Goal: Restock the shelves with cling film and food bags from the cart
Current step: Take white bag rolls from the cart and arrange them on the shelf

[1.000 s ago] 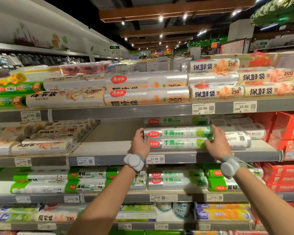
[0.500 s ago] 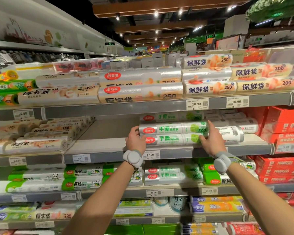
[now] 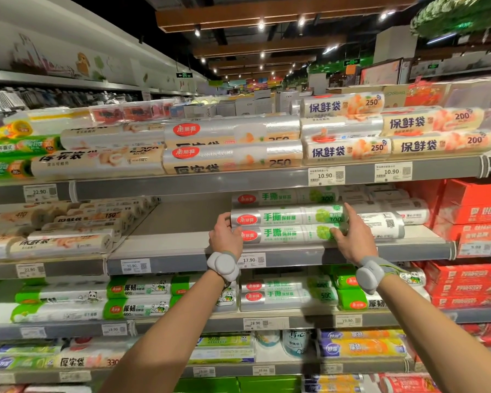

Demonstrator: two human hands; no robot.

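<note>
Both my hands are up at the middle shelf (image 3: 179,245), in the centre of the frame, one at each end of two stacked cling film rolls (image 3: 284,225) with green print and red oval logos. They lie lengthwise at the shelf's front edge, just above the 17.90 price tag (image 3: 251,260), with a third matching roll (image 3: 281,197) behind and above them.

My left hand (image 3: 224,236) cups their left ends, its fingers curled round them. My right hand (image 3: 352,239) rests against their right ends with the fingers stretched out fairly straight, and the thumb lies on the front of the lower roll.

A grey band (image 3: 223,265) sits on each wrist. Food bag rolls (image 3: 233,156) fill the shelf above, and red boxes (image 3: 474,211) stand at the right of the frame.
</note>
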